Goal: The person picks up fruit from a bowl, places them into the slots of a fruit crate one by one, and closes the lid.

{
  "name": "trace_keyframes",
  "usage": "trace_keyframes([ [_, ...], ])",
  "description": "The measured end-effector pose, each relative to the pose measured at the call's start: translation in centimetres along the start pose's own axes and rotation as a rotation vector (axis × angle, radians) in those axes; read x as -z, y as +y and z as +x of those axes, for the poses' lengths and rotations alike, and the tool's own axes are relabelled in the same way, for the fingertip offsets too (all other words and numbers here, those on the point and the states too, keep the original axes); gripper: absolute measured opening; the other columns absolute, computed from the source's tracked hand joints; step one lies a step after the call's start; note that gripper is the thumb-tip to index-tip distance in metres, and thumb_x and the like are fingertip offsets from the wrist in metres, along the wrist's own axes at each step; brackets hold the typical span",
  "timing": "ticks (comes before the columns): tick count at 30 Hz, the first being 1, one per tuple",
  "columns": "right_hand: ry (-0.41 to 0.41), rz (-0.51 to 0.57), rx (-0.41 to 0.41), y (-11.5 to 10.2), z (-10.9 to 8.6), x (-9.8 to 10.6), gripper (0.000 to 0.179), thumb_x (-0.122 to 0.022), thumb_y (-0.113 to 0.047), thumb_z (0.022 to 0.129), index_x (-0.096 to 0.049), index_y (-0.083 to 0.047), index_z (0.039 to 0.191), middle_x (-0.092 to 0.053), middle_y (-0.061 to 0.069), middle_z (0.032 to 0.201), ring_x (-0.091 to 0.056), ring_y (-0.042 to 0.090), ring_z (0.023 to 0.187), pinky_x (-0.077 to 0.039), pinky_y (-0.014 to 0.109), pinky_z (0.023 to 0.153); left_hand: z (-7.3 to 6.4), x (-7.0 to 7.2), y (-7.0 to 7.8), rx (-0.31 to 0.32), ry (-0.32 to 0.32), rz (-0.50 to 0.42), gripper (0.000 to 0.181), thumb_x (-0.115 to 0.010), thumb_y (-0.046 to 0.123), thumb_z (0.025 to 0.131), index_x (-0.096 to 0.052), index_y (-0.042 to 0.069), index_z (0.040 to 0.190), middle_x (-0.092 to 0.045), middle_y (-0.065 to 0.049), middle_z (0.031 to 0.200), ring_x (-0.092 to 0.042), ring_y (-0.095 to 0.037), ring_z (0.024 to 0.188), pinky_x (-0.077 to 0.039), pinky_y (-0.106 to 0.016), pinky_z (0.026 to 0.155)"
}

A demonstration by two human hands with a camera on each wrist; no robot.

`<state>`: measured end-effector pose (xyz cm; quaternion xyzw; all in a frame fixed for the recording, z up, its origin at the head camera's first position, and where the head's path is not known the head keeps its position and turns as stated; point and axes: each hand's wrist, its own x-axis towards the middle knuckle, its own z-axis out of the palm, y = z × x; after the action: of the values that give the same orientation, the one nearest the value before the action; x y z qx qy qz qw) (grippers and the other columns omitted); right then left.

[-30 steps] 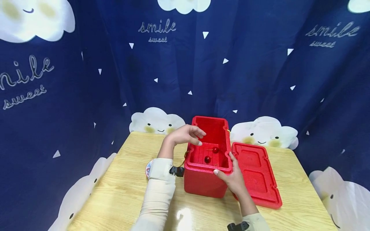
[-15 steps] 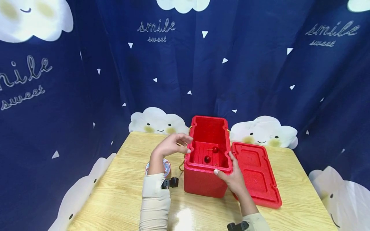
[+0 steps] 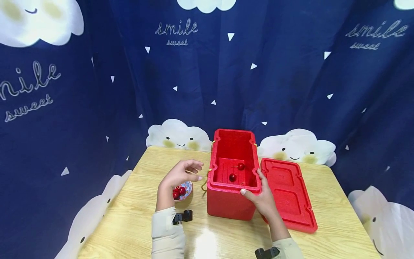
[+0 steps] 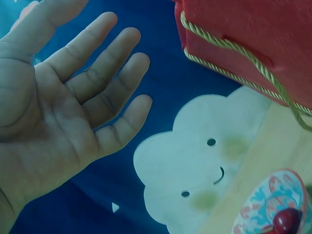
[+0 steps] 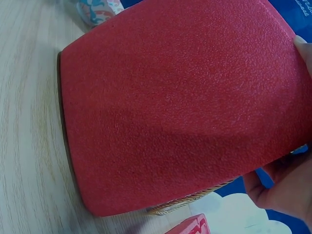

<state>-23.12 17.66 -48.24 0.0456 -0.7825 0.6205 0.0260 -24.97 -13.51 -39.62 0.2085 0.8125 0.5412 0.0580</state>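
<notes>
My left hand (image 3: 178, 176) hovers with its fingers spread loosely and nothing in them, left of an uncovered red foam box (image 3: 230, 204). Under that wrist stands a small patterned bowl (image 3: 190, 187) with several red cherries (image 3: 182, 191); one cherry (image 4: 287, 222) shows at the lower corner of the left wrist view. My right hand (image 3: 264, 198) grips the box's near right corner, thumb over the front rim and fingers along the side. Inside the box lie two cherries (image 3: 233, 177), and a bit of stem (image 3: 242, 183) peeks up behind the front rim.
To the right of the box, its red lid (image 3: 288, 196) lies flat on the wooden table (image 3: 129, 216). A gold rope handle (image 4: 256, 61) hangs from the box's left side. A dark blue curtain (image 3: 226, 82) with clouds surrounds the table.
My left hand has moved from above the box out to the left and down, over the bowl's side. The bowl and its cherries have come into sight. My right hand stays at the box corner.
</notes>
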Motion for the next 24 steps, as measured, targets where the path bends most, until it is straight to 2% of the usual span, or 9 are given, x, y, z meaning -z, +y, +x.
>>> trace_keyframes([
  [4, -0.001, 0.007, 0.006, 0.1, 0.0, 0.0, 0.097, -0.079, -0.024, 0.075, -0.016, -0.024, 0.148, -0.032, 0.011, 0.142, -0.040, 0.031, 0.122, -0.042, 0.040, 0.090, -1.2, 0.3, 0.6, -0.009, 0.017, -0.028, 0.040, -0.071, 0.001, 0.079, -0.058, -0.006, 0.116, -0.060, -0.018, 0.107, -0.055, -0.035, 0.097, -0.046, -0.041, 0.083],
  [8, -0.002, 0.022, -0.003, 0.1, 0.1, 0.0, 0.097, -0.079, -0.024, 0.074, -0.016, -0.025, 0.148, -0.032, 0.010, 0.142, -0.039, 0.030, 0.122, -0.043, 0.043, 0.089, -2.1, 0.2, -0.4, 0.010, 0.065, -0.076, 0.039, -0.070, -0.001, 0.079, -0.058, -0.007, 0.116, -0.060, -0.019, 0.108, -0.054, -0.037, 0.097, -0.047, -0.035, 0.081],
  [12, -0.005, 0.017, -0.004, 0.1, 0.0, 0.0, 0.097, -0.079, -0.024, 0.074, -0.016, -0.026, 0.148, -0.031, 0.011, 0.142, -0.039, 0.030, 0.122, -0.042, 0.043, 0.090, -2.8, 0.0, -1.8, 0.041, 0.095, -0.133, 0.039, -0.068, -0.003, 0.078, -0.058, -0.008, 0.116, -0.059, -0.022, 0.110, -0.052, -0.045, 0.100, -0.048, -0.030, 0.078],
  [14, -0.005, 0.011, -0.005, 0.0, 0.0, 0.0, 0.097, -0.079, -0.024, 0.074, -0.015, -0.026, 0.148, -0.031, 0.011, 0.142, -0.039, 0.029, 0.122, -0.042, 0.043, 0.091, -2.9, -0.1, -3.0, 0.036, 0.104, -0.141, 0.038, -0.067, -0.005, 0.078, -0.058, -0.009, 0.115, -0.059, -0.022, 0.110, -0.053, -0.046, 0.100, -0.049, -0.030, 0.077],
  [20, -0.005, 0.006, -0.015, 0.0, 0.0, 0.0, 0.097, -0.078, -0.024, 0.075, -0.015, -0.026, 0.148, -0.031, 0.012, 0.143, -0.038, 0.030, 0.123, -0.041, 0.042, 0.091, -3.0, -0.5, -7.1, 0.071, 0.163, -0.120, 0.038, -0.071, -0.001, 0.076, -0.062, -0.003, 0.113, -0.062, -0.015, 0.110, -0.056, -0.035, 0.097, -0.047, -0.031, 0.078],
  [24, -0.015, 0.018, -0.023, -0.1, 0.0, 0.0, 0.098, -0.078, -0.022, 0.075, -0.014, -0.023, 0.149, -0.030, 0.014, 0.144, -0.037, 0.033, 0.125, -0.040, 0.040, 0.092, -3.7, -0.8, -7.3, 0.107, 0.201, -0.140, 0.037, -0.070, -0.004, 0.074, -0.063, -0.004, 0.110, -0.063, -0.015, 0.106, -0.055, -0.036, 0.095, -0.046, -0.031, 0.076],
])
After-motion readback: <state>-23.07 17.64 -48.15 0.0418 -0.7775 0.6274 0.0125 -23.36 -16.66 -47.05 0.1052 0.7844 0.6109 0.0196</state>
